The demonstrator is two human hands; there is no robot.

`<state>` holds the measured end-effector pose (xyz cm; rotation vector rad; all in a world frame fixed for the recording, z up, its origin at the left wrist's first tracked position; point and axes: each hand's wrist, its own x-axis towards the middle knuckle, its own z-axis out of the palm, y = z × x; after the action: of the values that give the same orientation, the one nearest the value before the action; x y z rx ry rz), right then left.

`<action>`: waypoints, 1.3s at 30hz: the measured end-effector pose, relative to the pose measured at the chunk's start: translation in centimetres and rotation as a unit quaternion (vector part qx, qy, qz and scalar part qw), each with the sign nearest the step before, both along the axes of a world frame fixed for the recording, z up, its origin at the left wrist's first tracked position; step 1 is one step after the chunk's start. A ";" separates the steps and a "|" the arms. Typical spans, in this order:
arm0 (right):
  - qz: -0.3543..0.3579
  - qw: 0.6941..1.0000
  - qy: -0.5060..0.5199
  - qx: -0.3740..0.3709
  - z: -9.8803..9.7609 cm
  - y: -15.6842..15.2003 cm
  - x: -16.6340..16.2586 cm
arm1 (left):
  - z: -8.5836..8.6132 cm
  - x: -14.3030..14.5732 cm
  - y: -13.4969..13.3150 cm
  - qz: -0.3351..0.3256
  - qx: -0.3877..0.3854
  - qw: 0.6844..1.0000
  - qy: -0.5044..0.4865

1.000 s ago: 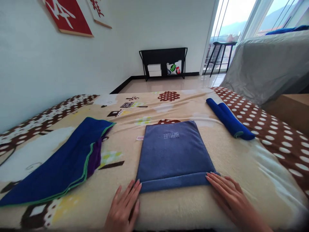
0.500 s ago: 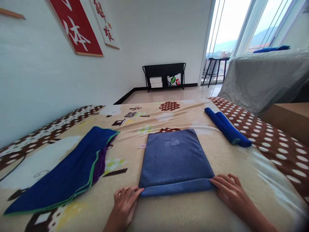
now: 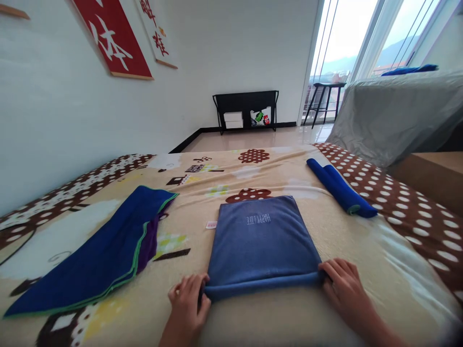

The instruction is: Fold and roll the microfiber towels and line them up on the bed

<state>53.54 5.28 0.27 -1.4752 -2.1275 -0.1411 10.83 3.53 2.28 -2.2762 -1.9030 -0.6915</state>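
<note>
A folded slate-blue towel [image 3: 261,239] with the stitched words "HAPPY LIFE" lies on a patterned blanket [image 3: 253,313] in front of me. Its near edge is rolled up into a thick fold. My left hand [image 3: 188,302] pinches the left end of that rolled edge. My right hand [image 3: 343,287] grips the right end, fingers curled round it. A small pink label [image 3: 211,224] pokes out at the towel's left side.
A dark blue towel with green trim [image 3: 97,253] lies spread at the left over a purple one. A rolled blue towel [image 3: 340,188] rests at the right. A grey-covered piece of furniture [image 3: 394,115] and a black shelf [image 3: 246,111] stand beyond.
Both hands went from lying flat beside the towel's near edge to closing on it. The near edge has been rolled a little further over.
</note>
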 end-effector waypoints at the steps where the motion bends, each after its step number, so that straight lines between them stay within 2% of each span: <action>1: -0.046 0.998 -0.002 0.033 0.0 0.0 -1.1 | -0.1 1.1 0.3 0.047 0.044 0.998 0.028; 3: -0.112 0.989 0.005 0.093 0.1 -0.2 -4.0 | -0.4 4.2 0.6 0.108 0.138 0.983 0.056; 4: -0.108 0.987 0.015 0.115 0.2 -0.4 -5.8 | -0.6 6.1 0.6 0.096 0.172 0.979 0.055; 6: -0.027 0.990 0.027 0.135 0.3 -0.7 -9.0 | -1.2 9.8 0.6 0.009 0.215 0.976 0.022; 8: 0.078 0.988 0.004 0.130 0.2 -0.8 -11.0 | -1.9 12.0 0.6 -0.099 0.217 0.971 -0.001; 9: 0.114 0.986 -0.022 0.120 0.1 -0.8 -11.1 | -2.2 12.1 0.6 -0.141 0.205 0.968 0.005; 11: 0.134 0.984 -0.077 0.093 -0.3 -0.7 -9.6 | -2.6 10.2 0.4 -0.180 0.175 0.967 0.043; 14: 0.104 0.985 -0.122 0.066 -0.8 -0.9 -4.9 | -2.6 4.9 -0.4 -0.162 0.139 0.972 0.098; 16: 0.085 0.986 -0.119 0.076 -0.7 -1.2 -3.0 | -2.3 2.8 -1.0 -0.146 0.138 0.973 0.117; 17: 0.076 0.987 -0.109 0.088 -0.4 -1.3 -3.0 | -2.1 2.7 -1.1 -0.136 0.144 0.973 0.121; 19: 0.066 0.989 -0.087 0.096 0.3 -1.3 -4.9 | -1.6 4.7 -1.0 -0.126 0.155 0.973 0.117; 22: 0.101 0.990 -0.084 0.060 1.3 -0.6 -9.5 | -1.2 9.4 0.5 -0.178 0.133 0.969 0.108; 24: 0.120 0.988 -0.095 0.032 1.3 0.2 -10.7 | -1.0 10.7 1.5 -0.205 0.096 0.968 0.113; 26: 0.087 0.991 -0.102 0.018 0.6 0.7 -9.3 | -1.0 9.3 2.0 -0.176 0.068 0.974 0.124; 30: -0.019 0.994 -0.105 0.018 -0.7 0.5 -3.4 | -1.1 3.8 1.3 -0.083 0.066 0.984 0.146; 31: -0.034 0.994 -0.102 0.024 -0.6 0.4 -2.9 | -1.0 3.3 1.1 -0.065 0.078 0.984 0.145; 33: -0.048 0.994 -0.092 0.040 0.2 0.2 -3.9 | -0.6 4.3 1.0 -0.043 0.103 0.985 0.134; 35: -0.016 0.995 -0.087 0.041 1.4 0.3 -7.1 | 0.0 7.1 1.5 -0.068 0.109 0.984 0.125; 37: 0.051 0.995 -0.080 0.020 2.3 0.8 -10.3 | 0.7 9.9 2.3 -0.132 0.078 0.981 0.122; 39: 0.095 0.993 -0.071 -0.011 2.4 1.4 -11.6 | 0.9 11.1 3.1 -0.171 0.034 0.977 0.123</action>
<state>41.91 6.65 2.70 -1.2999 -2.3776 -0.1551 21.94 6.67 3.20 -2.5327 -1.3773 -0.4678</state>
